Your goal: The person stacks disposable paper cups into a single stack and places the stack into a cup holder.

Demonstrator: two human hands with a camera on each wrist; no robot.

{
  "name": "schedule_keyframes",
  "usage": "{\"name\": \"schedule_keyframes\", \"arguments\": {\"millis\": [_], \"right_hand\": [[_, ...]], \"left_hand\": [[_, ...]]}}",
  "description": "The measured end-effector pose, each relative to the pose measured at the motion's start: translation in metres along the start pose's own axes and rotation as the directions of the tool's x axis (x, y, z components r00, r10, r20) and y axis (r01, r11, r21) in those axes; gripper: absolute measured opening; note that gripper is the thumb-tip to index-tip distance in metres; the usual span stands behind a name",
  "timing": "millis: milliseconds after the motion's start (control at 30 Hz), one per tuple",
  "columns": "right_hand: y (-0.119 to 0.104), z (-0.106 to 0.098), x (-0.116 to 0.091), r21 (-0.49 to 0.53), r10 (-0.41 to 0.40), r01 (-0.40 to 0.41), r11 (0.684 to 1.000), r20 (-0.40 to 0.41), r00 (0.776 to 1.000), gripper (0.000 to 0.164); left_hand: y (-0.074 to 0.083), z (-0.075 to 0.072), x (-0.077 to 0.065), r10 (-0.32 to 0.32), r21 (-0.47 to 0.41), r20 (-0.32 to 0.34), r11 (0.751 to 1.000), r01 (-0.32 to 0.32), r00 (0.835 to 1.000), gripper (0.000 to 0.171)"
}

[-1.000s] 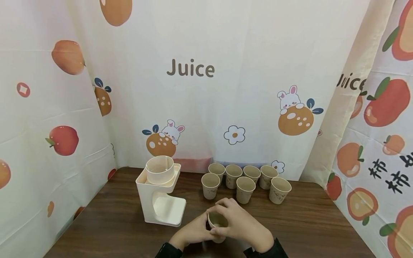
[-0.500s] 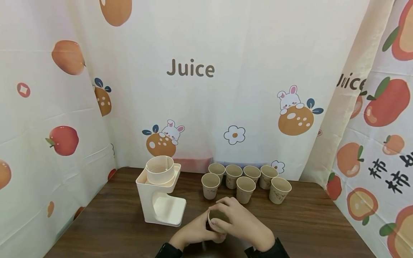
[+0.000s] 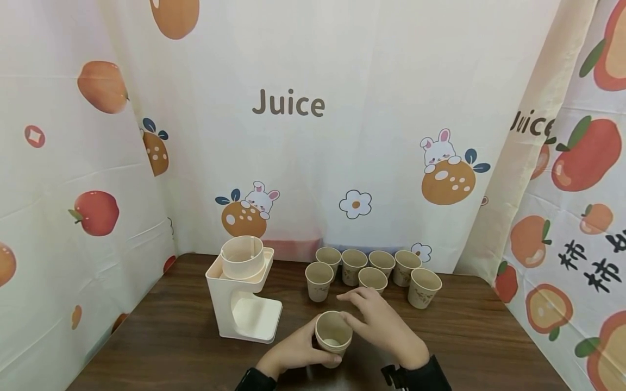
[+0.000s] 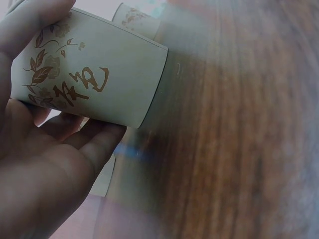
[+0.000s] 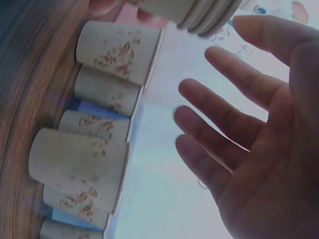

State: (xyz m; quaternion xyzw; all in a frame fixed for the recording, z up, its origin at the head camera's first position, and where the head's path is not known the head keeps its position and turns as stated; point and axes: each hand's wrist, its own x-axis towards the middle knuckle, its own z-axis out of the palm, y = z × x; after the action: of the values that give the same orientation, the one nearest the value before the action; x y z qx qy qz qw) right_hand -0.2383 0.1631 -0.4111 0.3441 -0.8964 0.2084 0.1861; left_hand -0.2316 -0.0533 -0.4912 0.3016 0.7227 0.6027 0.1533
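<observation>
A stack of nested paper cups (image 3: 333,343) stands near the front of the table, its several rims showing in the right wrist view (image 5: 207,17). My left hand (image 3: 296,350) grips the stack round its side; the left wrist view shows the thumb above and fingers below a floral-printed paper cup (image 4: 94,64). My right hand (image 3: 383,327) hovers at the right of the stack with its fingers extended and apart, holding nothing. In the right wrist view those spread fingers (image 5: 219,112) lie close to the rims; whether the thumb touches them I cannot tell.
Several single paper cups (image 3: 318,283) stand upright in two loose rows behind my hands. To the left is a white machine (image 3: 222,309) with a round open top and a flat base. A fruit-printed curtain (image 3: 313,152) hangs behind the brown wooden table (image 3: 161,326).
My right hand has let go of the stack's rim and moved up and to the right, uncovering the top cup's inside. My left hand keeps its grip in the same place.
</observation>
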Motion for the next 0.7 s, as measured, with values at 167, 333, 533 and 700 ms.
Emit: {"name": "schedule_keyframes", "arguments": {"millis": [167, 333, 533, 700], "right_hand": [[0.015, 0.001, 0.0, -0.087, 0.018, -0.026, 0.996, -0.089, 0.996, 0.028], [0.029, 0.003, 0.0, -0.11, 0.047, -0.062, 0.992, -0.13, 0.99, 0.028], [0.042, 0.008, 0.003, -0.119, 0.085, -0.106, 0.987, -0.167, 0.982, 0.031], [0.048, 0.013, 0.004, -0.134, 0.103, -0.133, 0.982, -0.213, 0.972, 0.03]], "left_hand": [[0.0, 0.001, 0.0, 0.006, 0.027, -0.032, 1.0, -0.005, 0.999, 0.071], [0.0, 0.002, 0.0, 0.003, 0.038, -0.043, 0.999, -0.001, 0.999, 0.07], [0.0, 0.001, 0.0, 0.001, 0.041, -0.047, 0.999, 0.0, 0.999, 0.07], [0.001, 0.002, 0.0, 0.004, 0.035, -0.039, 0.999, -0.003, 0.999, 0.07]]}}
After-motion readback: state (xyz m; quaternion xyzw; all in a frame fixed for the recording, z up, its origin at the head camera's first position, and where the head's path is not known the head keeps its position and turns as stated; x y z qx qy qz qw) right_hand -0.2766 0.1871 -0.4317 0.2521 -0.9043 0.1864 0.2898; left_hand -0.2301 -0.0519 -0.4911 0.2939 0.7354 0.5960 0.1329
